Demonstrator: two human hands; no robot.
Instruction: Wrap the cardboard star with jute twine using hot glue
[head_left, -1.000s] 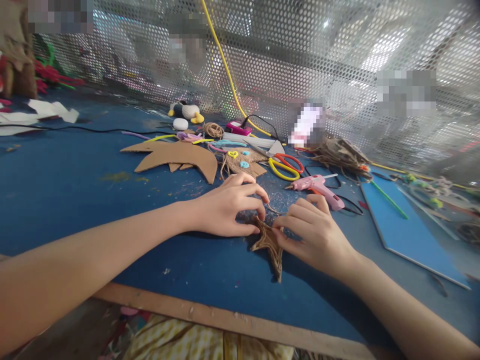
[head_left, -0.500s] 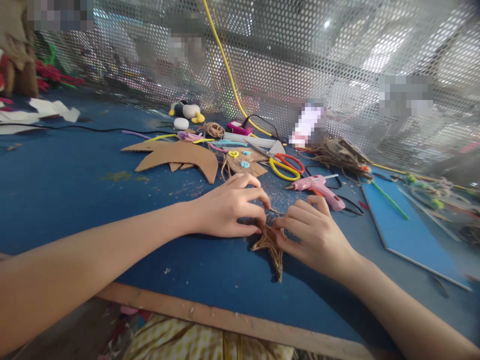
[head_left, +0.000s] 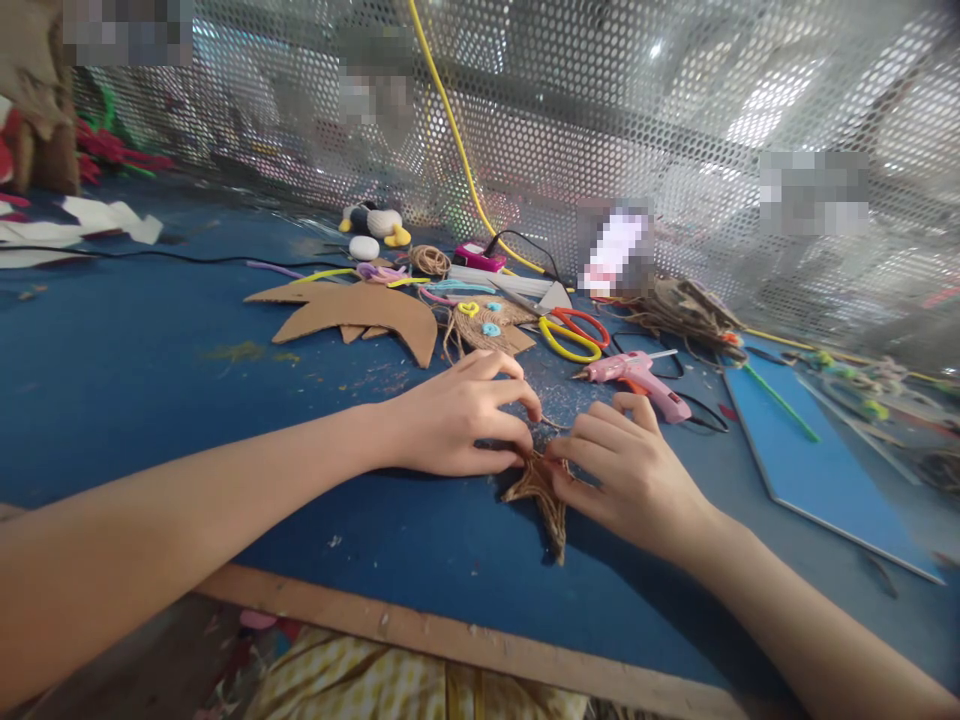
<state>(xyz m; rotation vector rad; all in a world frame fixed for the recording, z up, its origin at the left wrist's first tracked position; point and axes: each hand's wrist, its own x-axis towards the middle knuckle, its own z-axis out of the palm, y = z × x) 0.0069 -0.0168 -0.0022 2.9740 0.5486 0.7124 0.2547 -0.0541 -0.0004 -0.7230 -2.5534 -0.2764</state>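
Observation:
A small brown star [head_left: 541, 488], its edges lined with twine, lies on the blue table between my hands. My left hand [head_left: 469, 415] pinches its upper left side with thumb and fingertips. From the right, my right hand [head_left: 626, 465] closes its fingers on the star's right side. A thin strand of twine [head_left: 555, 424] shows just above, between the two hands; its ends are hidden by fingers. Beyond them lie a pink glue gun [head_left: 637, 375], scissors [head_left: 574, 335] with red and yellow handles, and a twine-covered piece [head_left: 480, 325] with yellow and blue curls.
Curved cardboard pieces [head_left: 360, 312] lie left of the twine-covered piece. A blue board [head_left: 821, 470] rests at the right. A coil of twine [head_left: 430, 261], a phone [head_left: 616, 250] and a perforated metal screen [head_left: 285, 130] stand at the back. The table's wooden edge [head_left: 420, 640] runs along the front.
Both hands keep their hold on the star almost unmoved. The whole view has shifted very slightly; nothing was picked up or let go.

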